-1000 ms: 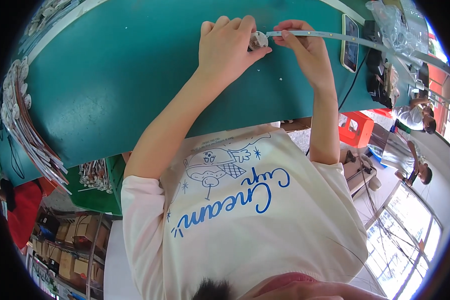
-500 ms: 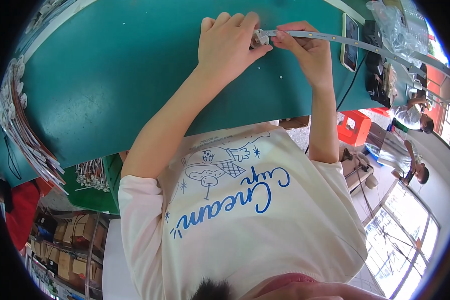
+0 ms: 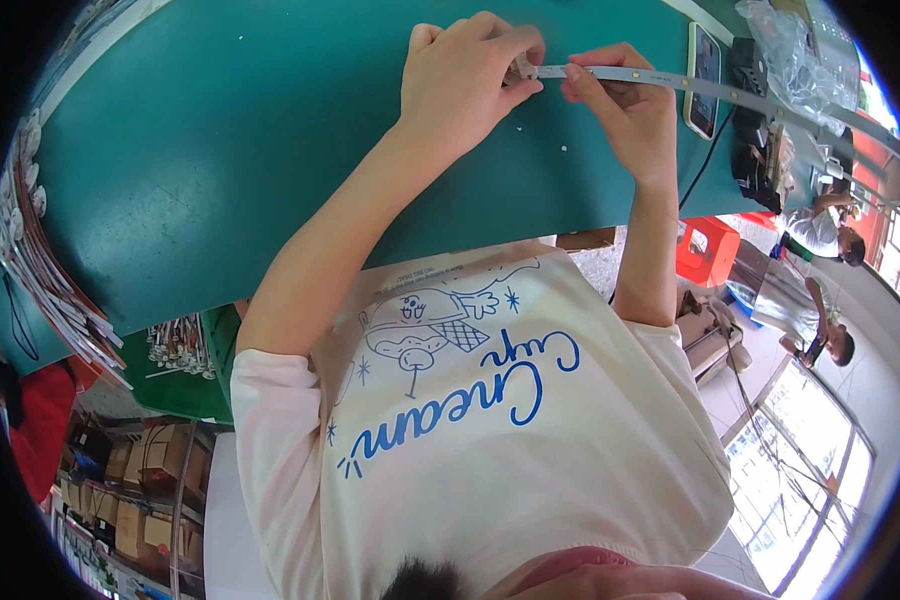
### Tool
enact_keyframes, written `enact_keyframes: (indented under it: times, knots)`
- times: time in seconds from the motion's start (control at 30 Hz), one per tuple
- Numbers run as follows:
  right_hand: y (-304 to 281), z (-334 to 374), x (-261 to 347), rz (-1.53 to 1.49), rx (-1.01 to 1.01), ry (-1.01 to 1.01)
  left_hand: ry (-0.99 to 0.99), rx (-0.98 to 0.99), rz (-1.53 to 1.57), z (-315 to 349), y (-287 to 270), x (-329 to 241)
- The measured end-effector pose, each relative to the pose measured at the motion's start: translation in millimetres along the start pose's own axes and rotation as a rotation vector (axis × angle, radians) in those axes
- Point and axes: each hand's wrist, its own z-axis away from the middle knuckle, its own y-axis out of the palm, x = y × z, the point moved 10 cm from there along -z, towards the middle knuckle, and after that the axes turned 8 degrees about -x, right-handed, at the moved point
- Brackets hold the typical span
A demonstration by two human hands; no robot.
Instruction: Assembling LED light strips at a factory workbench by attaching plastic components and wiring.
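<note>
At the far side of the green table, my left hand (image 3: 463, 82) is closed on a small whitish end piece (image 3: 521, 69), which its fingers partly hide. My right hand (image 3: 630, 108) pinches a flat white LED strip (image 3: 662, 78) between thumb and fingers, close to the strip's left end. That end meets the small piece at my left fingertips; whether it is joined or only touching I cannot tell. From my right hand the strip runs off to the right, bending over the things at the table's edge.
A phone (image 3: 703, 82) lies right of my right hand, near a black device (image 3: 747, 70) and clear plastic bags (image 3: 785, 60). Bundled strips (image 3: 55, 285) lie at the table's left. A green crate (image 3: 215, 365) and red stool (image 3: 707, 250) stand below. Two people are at the right.
Both hands have shifted slightly to the right, with the strip and the small piece still in them. My left fingers now cover more of the small piece.
</note>
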Motion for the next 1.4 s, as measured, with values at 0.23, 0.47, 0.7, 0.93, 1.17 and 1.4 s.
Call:
enact_keyframes:
  times: [0.23,0.47,0.7,0.93,1.17,1.4]
  knots:
    - [-2.1,-4.5,-2.5,0.042,-0.028,0.044,0.003,-0.063,0.048,2.6,4.2,4.8]
    - [6.3,-6.1,-2.1,0.082,0.009,0.039,-0.114,0.015,0.112,-4.5,0.1,8.4]
    - [6.6,-7.4,7.8,0.262,-0.030,0.022,-0.157,0.056,0.088,-6.3,-1.6,7.6]
    - [15.0,2.5,38.8,0.630,-0.161,-0.136,-0.140,0.023,0.117,-3.5,-0.2,7.3]
    - [24.1,-11.9,55.5,0.590,-0.095,-0.169,-0.151,-0.007,0.084,-7.0,-2.0,7.2]
    - [24.8,-6.8,49.6,0.646,-0.097,-0.286,-0.122,-0.020,0.094,-10.8,0.2,7.2]
